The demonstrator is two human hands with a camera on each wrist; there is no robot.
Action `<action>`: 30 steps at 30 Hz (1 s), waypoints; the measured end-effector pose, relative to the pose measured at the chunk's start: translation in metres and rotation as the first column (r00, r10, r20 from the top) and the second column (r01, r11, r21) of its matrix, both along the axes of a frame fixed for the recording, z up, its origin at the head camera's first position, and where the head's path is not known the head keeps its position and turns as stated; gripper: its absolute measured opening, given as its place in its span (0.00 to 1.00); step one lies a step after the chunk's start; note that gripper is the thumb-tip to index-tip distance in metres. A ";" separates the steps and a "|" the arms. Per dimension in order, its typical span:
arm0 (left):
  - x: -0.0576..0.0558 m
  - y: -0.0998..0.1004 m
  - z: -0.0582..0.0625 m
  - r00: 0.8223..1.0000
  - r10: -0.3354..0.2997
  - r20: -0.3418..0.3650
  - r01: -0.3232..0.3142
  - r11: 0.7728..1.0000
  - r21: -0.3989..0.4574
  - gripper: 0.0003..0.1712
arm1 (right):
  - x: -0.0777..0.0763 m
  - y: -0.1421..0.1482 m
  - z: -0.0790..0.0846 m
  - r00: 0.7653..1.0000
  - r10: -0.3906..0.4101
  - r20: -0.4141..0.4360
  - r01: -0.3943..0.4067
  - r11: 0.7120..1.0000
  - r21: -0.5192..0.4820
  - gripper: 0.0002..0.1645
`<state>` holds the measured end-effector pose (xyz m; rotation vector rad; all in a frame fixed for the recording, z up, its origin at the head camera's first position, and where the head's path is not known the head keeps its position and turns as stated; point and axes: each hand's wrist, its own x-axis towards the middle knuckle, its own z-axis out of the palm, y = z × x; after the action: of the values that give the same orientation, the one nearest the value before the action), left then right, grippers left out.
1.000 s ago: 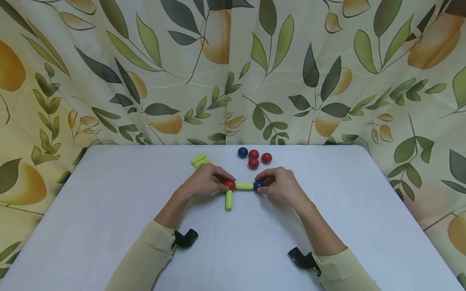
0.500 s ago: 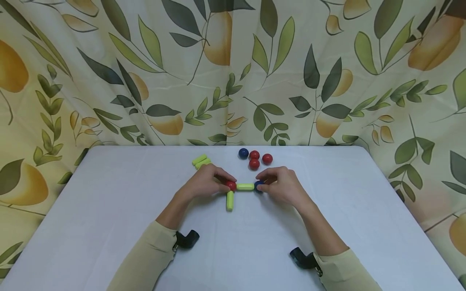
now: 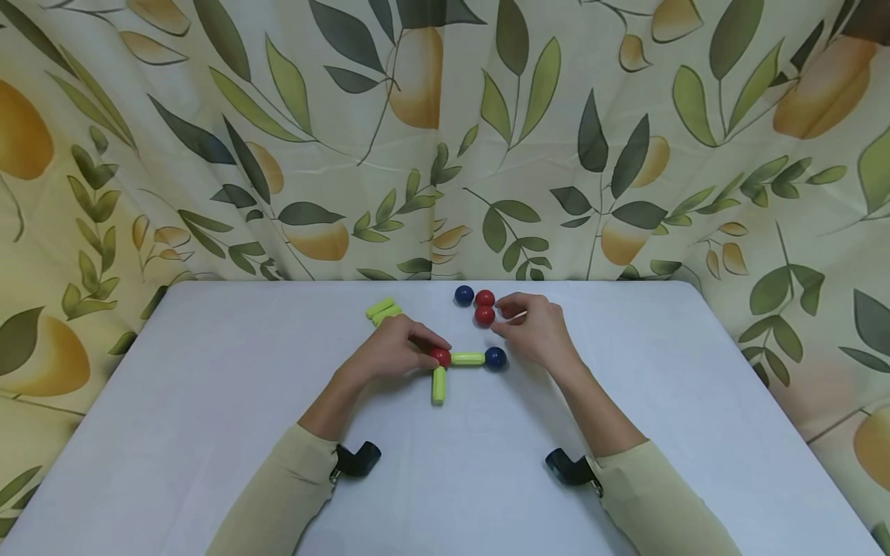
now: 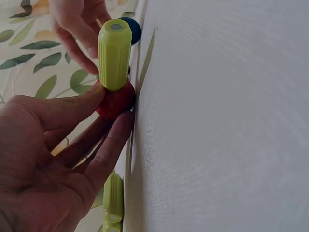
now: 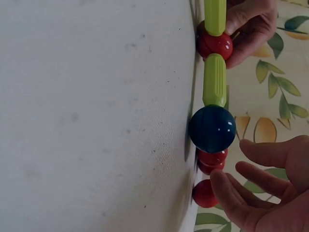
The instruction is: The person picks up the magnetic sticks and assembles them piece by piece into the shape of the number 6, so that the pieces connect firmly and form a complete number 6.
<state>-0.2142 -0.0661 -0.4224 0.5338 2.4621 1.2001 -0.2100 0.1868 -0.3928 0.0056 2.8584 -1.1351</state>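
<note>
My left hand (image 3: 395, 347) pinches a red ball (image 3: 441, 357) between thumb and fingers. Two lime-green ribbed rods meet that ball: one rod (image 3: 467, 359) runs right to a dark blue ball (image 3: 496, 358), the other rod (image 3: 438, 386) points toward me. The left wrist view shows a grey disc at the tip of the near rod (image 4: 115, 58). My right hand (image 3: 537, 330) is beside the loose red balls (image 3: 484, 316), thumb and fingers spread. In the right wrist view its fingertips are close to a red ball (image 5: 205, 193), with nothing held between them. The head view hides that ball behind the hand.
Several loose lime-green rods (image 3: 382, 309) lie together beyond my left hand, partly covered by it. Another dark blue ball (image 3: 463, 295) stands near the table's back edge beside the red ones. A leaf-and-fruit patterned curtain (image 3: 514, 154) hangs behind the white table (image 3: 626, 371).
My right hand has let go of the blue ball on the rod's end and moved away from me to the loose red balls. The left hand keeps its hold on the red ball.
</note>
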 end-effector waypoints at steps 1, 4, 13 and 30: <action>0.000 0.000 0.000 1.000 -0.001 0.003 0.001 1.000 -0.001 0.16 | -0.001 -0.001 0.000 1.000 -0.002 0.006 0.002 1.000 0.007 0.23; 0.000 0.000 0.000 1.000 -0.004 0.012 0.004 1.000 -0.004 0.16 | -0.005 -0.004 -0.001 1.000 -0.004 0.014 0.004 1.000 0.029 0.24; -0.001 0.001 -0.001 1.000 0.000 0.021 0.001 1.000 -0.003 0.16 | -0.012 -0.011 -0.005 0.999 0.000 0.046 -0.001 1.000 0.017 0.23; 0.000 0.000 0.000 0.999 0.024 0.036 -0.024 1.000 0.003 0.15 | -0.020 -0.018 -0.008 1.000 0.013 0.002 -0.013 1.000 0.006 0.10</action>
<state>-0.2139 -0.0659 -0.4227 0.4806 2.4440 1.2126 -0.2298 0.1691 -0.4011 -0.0111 2.8557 -1.1239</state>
